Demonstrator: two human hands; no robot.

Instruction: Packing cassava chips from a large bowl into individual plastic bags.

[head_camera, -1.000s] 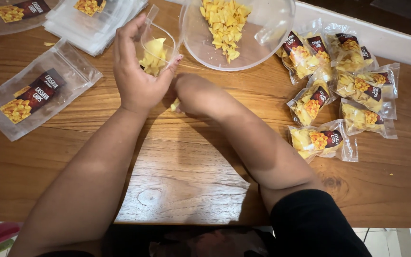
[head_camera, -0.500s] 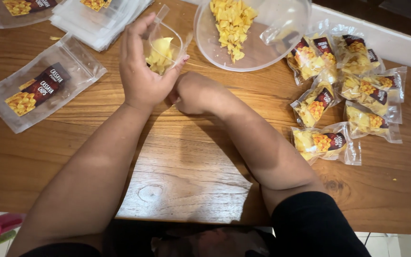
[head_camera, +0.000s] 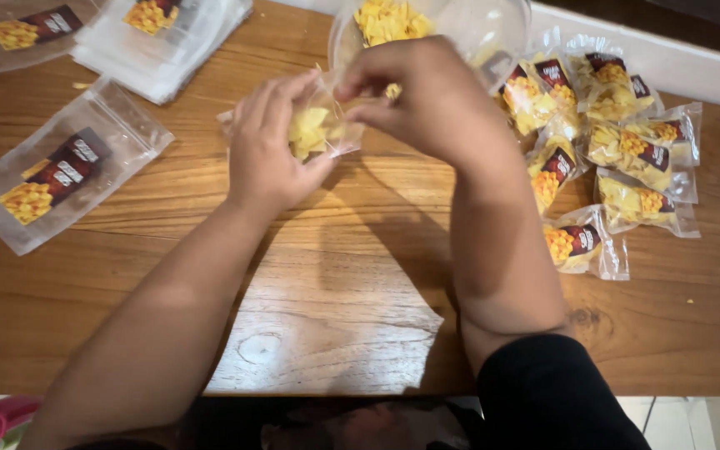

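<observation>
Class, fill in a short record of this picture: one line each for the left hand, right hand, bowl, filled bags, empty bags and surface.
Left hand: left hand holds a small clear bag part-filled with yellow chips.
Right hand: right hand pinches the bag's top edge.
Bowl: clear bowl of chips, behind the hands.
Filled bags: pile of filled bags on the right.
Empty bags: one flat empty bag on the left; a stack behind it.
Surface: wooden table.
</observation>
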